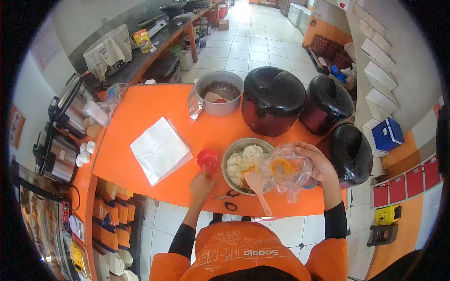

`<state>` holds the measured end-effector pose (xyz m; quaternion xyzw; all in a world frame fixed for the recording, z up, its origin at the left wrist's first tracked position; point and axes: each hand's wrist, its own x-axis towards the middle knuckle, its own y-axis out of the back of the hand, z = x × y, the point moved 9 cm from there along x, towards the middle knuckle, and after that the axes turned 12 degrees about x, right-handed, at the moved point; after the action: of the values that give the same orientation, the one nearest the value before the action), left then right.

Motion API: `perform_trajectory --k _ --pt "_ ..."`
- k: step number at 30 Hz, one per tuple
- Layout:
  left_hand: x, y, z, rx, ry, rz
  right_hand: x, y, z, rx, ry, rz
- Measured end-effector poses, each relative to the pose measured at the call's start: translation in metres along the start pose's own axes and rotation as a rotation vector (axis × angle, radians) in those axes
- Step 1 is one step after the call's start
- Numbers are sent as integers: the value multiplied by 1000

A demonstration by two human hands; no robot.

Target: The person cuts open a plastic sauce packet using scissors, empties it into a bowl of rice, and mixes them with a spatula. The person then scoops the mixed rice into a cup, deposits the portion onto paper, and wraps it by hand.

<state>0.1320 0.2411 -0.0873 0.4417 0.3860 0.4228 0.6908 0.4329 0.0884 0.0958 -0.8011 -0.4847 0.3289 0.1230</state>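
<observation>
orange tabletop [119, 126] here, busy one! along far side: grey pot [220, 110], silver packet [195, 105] right beside it, then three dark lidded containers [273, 103] crowding right end. over left, white paper sheets [160, 150], edges offset. centre now, small red bowl [206, 166], metal bowl [233, 148] to its right. near edge, black-handled scissors [219, 197], handles spread.

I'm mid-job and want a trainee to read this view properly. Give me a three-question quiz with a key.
1. Which hand is holding the clear plastic bag?
2. True or false: the handle of the pink spatula sticks out past the rim of the metal bowl.
3. What colour is the small item just beyond the left hand? A) blue B) red C) green

Key:
1. The right hand.
2. True.
3. B.
</observation>
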Motion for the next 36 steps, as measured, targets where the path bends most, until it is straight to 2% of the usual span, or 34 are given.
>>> perform_trajectory --k 2,3,5,8,15,18,20,22,24,26,28,29,31,32,34,35,36 --pt "1 3 -5 -64 -34 139 3 -1 4 2 -23 -39" --pt "0 3 -4 -62 -29 139 4 -3 5 2 -27 -42" --pt "0 -2 7 158 -45 57 4 -11 6 -71 -40 -100" --pt "5 -12 10 212 -33 21 7 -11 9 -95 -41 -107" --pt "12 -13 0 135 -47 29 9 -14 11 -80 -56 -65" --pt "-1 11 8 -51 -63 -5 17 -10 17 -75 -68 -71" --pt "-17 57 29 -575 -205 76 26 -11 25 -44 -76 -138" --pt "-37 133 73 -923 -295 74 33 -9 33 -61 -93 -109" --pt "-61 205 112 -1042 -464 284 38 -14 40 -92 -121 -99" --pt "-79 243 148 -1195 -708 471 41 -26 42 -80 -127 -161" --pt "-82 240 173 -909 -822 534 48 -33 42 -79 -128 -212" --pt "-76 235 177 -911 -824 553 50 -38 41 -65 -133 -248" --pt "-87 226 199 -434 -977 778 53 -41 36 -73 -117 -240" --pt "-89 229 197 -430 -972 791 55 -43 35 -67 -107 -225" --pt "-81 226 195 -424 -942 607 55 -44 31 -88 -87 -206" --pt "-77 227 186 -415 -932 618 55 -41 29 -102 -67 -172" --pt "-65 226 166 -581 -878 553 55 -40 29 -106 -71 -187"
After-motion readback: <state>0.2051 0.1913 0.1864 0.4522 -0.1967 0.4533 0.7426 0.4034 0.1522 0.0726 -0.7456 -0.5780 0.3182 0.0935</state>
